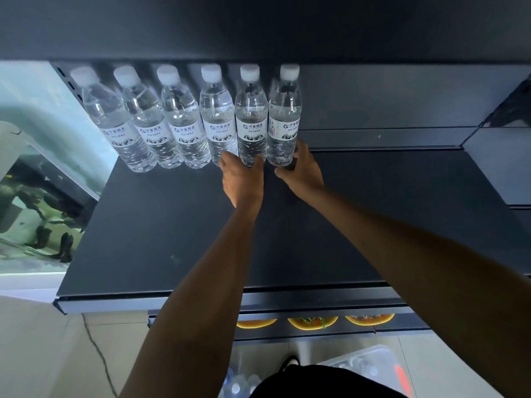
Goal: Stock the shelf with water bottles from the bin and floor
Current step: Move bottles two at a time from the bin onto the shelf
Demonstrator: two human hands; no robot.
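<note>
Several clear water bottles with white caps and white labels stand in a row at the back of a dark shelf [172, 231]. My left hand [242, 179] grips the base of the fifth bottle [250, 110]. My right hand [300, 170] grips the base of the last bottle on the right [284, 107]. Both bottles stand upright on the shelf, touching their neighbours. More bottles [238, 383] lie on the floor below, and a clear bin [370, 366] with bottles sits at the lower right.
The shelf's right half and front are bare. A lower shelf edge holds food pictures [313, 323]. A fish tank [43, 196] stands to the left. My foot [290, 363] is on the tiled floor between the floor bottles and the bin.
</note>
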